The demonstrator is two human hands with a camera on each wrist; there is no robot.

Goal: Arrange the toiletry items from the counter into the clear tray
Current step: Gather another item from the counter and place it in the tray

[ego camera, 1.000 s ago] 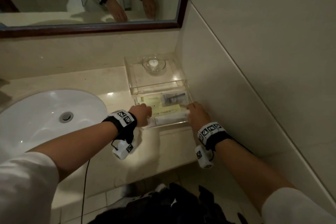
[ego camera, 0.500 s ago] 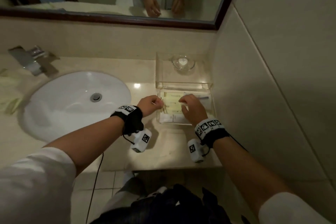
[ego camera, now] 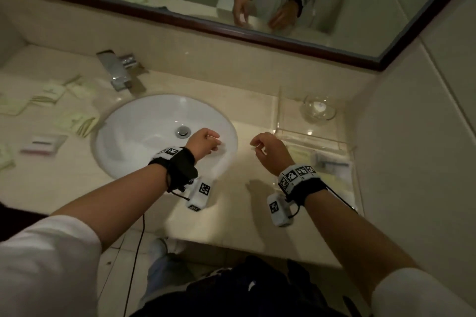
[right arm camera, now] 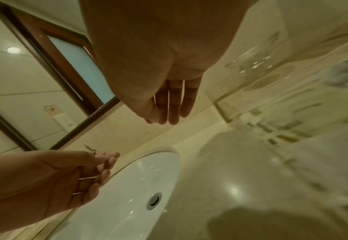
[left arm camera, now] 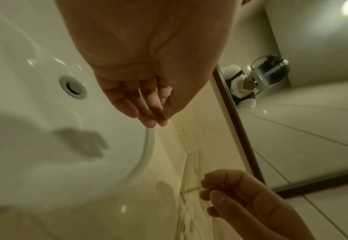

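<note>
Both hands hang loose and empty over the bench: the packets (ego camera: 77,121) lie far left of the sink (ego camera: 144,126), nearer the left hand (ego camera: 203,145) than the right hand (ego camera: 270,152), opposite the clear tray (ego camera: 345,152).

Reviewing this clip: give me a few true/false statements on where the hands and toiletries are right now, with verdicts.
1. Both hands hold nothing. True: the left hand and right hand are empty.
2. The left hand is over the clear tray. False: it is over the sink.
3. Packets lie on the counter left of the sink. True.
4. The clear tray is empty. False: it holds several items.
5. The glass dish sits in the sink. False: it sits behind the tray's front compartment.
</note>
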